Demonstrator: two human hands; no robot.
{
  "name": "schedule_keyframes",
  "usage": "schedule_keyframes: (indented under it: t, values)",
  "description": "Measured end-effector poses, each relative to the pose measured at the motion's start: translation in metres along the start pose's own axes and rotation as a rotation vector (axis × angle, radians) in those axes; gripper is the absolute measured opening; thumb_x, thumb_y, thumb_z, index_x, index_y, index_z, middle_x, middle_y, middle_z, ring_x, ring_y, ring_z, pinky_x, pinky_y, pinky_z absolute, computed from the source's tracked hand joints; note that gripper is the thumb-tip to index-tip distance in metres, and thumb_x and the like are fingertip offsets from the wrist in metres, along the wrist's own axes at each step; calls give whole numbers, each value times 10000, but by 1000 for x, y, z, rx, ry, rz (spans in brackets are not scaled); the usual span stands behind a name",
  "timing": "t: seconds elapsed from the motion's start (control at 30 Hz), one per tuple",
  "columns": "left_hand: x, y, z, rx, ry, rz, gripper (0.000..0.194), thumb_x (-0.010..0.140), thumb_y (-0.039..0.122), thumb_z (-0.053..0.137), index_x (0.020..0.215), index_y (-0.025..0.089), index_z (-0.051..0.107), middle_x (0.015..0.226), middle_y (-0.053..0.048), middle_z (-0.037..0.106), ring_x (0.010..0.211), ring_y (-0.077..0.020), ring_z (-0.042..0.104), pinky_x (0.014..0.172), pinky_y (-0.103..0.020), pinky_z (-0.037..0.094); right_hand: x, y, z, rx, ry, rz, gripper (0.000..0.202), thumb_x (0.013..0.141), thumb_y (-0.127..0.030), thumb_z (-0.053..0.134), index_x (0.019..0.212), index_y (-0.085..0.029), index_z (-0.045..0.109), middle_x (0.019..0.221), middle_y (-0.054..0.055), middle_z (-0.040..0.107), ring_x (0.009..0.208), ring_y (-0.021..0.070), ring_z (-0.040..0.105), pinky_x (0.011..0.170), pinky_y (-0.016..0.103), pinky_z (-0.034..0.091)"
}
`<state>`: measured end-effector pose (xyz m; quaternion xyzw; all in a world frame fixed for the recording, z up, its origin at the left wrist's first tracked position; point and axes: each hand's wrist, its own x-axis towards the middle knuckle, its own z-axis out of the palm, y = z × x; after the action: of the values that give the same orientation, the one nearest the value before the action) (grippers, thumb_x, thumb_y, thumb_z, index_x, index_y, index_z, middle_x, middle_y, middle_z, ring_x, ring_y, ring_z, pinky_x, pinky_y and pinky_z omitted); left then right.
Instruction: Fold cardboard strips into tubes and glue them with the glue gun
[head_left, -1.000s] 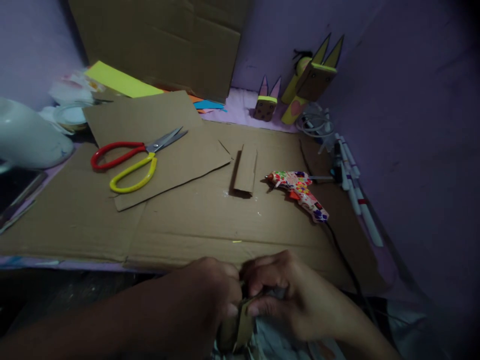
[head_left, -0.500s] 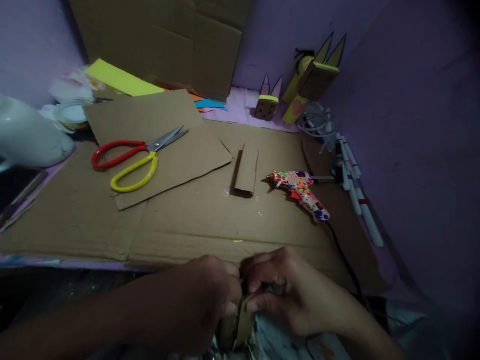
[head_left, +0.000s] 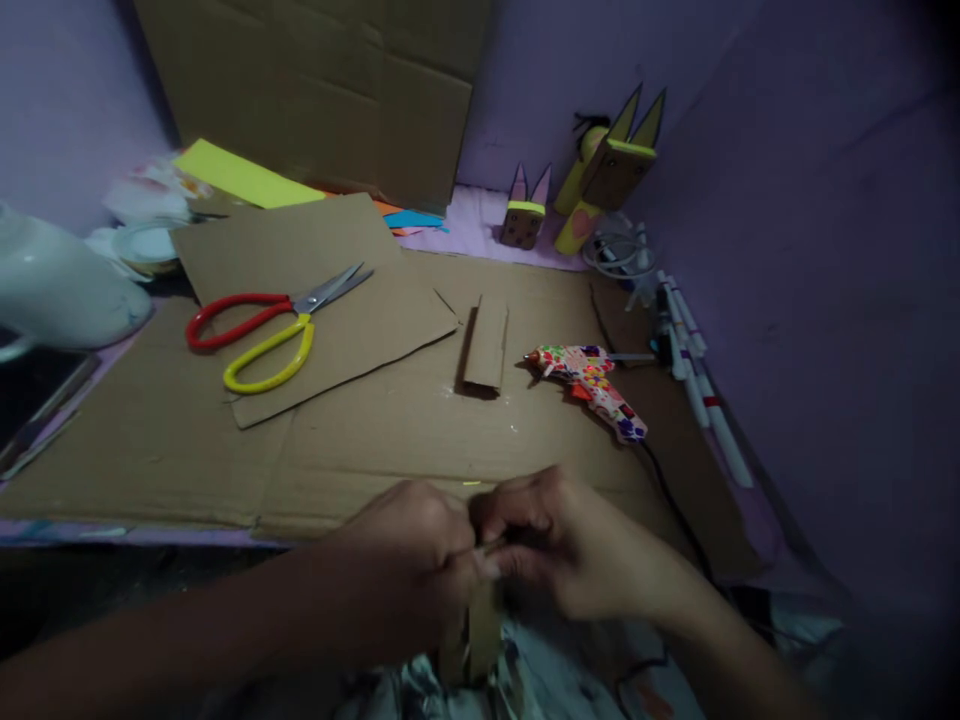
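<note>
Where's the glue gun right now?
In the head view the glue gun lies on the cardboard sheet, right of centre, between the small folded cardboard piece and the pens by the wall.

Scissors [head_left: 274,325] with red and yellow handles; floral-patterned glue gun [head_left: 589,375]; brown cardboard sheet [head_left: 375,430].

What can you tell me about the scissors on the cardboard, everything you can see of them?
The scissors lie flat on a loose cardboard sheet, left of centre, far from both hands. One handle loop is red, the other yellow, seemingly plastic; the short grey metal blades look nearly closed and point up and to the right. The red loop lies farther back, the yellow one nearer the person. Nothing touches them but the sheet beneath.
</note>
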<state>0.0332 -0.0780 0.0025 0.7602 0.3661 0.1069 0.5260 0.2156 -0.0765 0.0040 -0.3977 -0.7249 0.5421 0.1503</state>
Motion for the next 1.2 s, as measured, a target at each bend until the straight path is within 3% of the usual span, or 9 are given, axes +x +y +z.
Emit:
schedule_keyframes:
  t: [0.07, 0.13, 0.23, 0.3, 0.37, 0.57, 0.77, 0.97, 1.2]
  values:
    - [2, 2, -16, -80, 94, -86, 359, 792, 278, 448, 450, 168, 433, 498, 14, 467, 450, -92, 444, 427, -200, 313, 9, 0, -7, 170, 189, 7, 122, 723, -179, 646, 844, -175, 625, 684, -9, 615, 614, 123, 565, 549, 227, 429]
    - [6, 5, -41, -183, 244, -169, 370, 783, 343, 470, 466, 162, 527, 461, -1, 519, 387, -92, 456, 370, -186, 311, 17, 1, -19, 364, 471, -3, 241, 701, -210, 681, 929, -192, 608, 796, 8, 652, 709, 129, 606, 628, 241, 475]
    - [16, 8, -74, -359, 627, -189, 295, 716, 355, 577, 519, 142, 633, 441, -33, 594, 360, -105, 498, 351, -180, 361, 24, 4, -38, 533, 829, -4, 225, 677, -306, 726, 835, -178, 628, 780, 15, 657, 680, 115, 614, 654, 244, 499]
    - [26, 6, -84, -562, 791, -153, 213, 663, 287, 628, 523, 126, 634, 465, -51, 631, 381, -117, 543, 392, -192, 429, 26, 7, -44, 637, 893, 28, 278, 671, -402, 727, 774, -157, 643, 719, 13, 635, 584, 90, 577, 565, 213, 493]
    - [37, -1, -84, -690, 872, -155, 210, 640, 281, 653, 515, 115, 619, 443, -51, 626, 362, -117, 542, 380, -193, 433, 30, 11, -44, 717, 845, 81, 346, 647, -462, 732, 763, -144, 659, 703, 12, 611, 542, 74, 535, 477, 179, 470]
    - [53, -30, -58, -742, 905, -106, 263, 620, 358, 684, 554, 112, 621, 453, -38, 640, 361, -104, 544, 370, -176, 428, 44, 12, -29, 800, 734, 180, 399, 551, -462, 788, 782, -156, 674, 723, 12, 595, 634, 128, 567, 428, 201, 507]
    - [47, -46, -46, -622, 768, -26, 227, 776, 354, 627, 704, 143, 674, 603, -31, 702, 499, -133, 635, 452, -196, 471, 54, 10, -23, 964, 705, 192, 412, 509, -396, 819, 805, -152, 669, 728, 33, 675, 640, 148, 624, 487, 236, 534]
    - [44, -47, -45, -582, 679, -10, 259, 797, 364, 614, 678, 148, 694, 606, -41, 701, 517, -121, 627, 494, -198, 474, 57, 14, -16, 1012, 771, 172, 383, 504, -375, 806, 776, -152, 654, 729, 26, 686, 636, 149, 624, 533, 263, 537]
    - [46, -34, -46, -844, 573, -81, 245, 627, 347, 719, 628, 104, 682, 528, -55, 664, 464, -157, 615, 434, -221, 470, 56, 18, -13, 950, 826, 70, 322, 486, -330, 806, 717, -151, 671, 645, 16, 682, 603, 174, 611, 605, 286, 492]
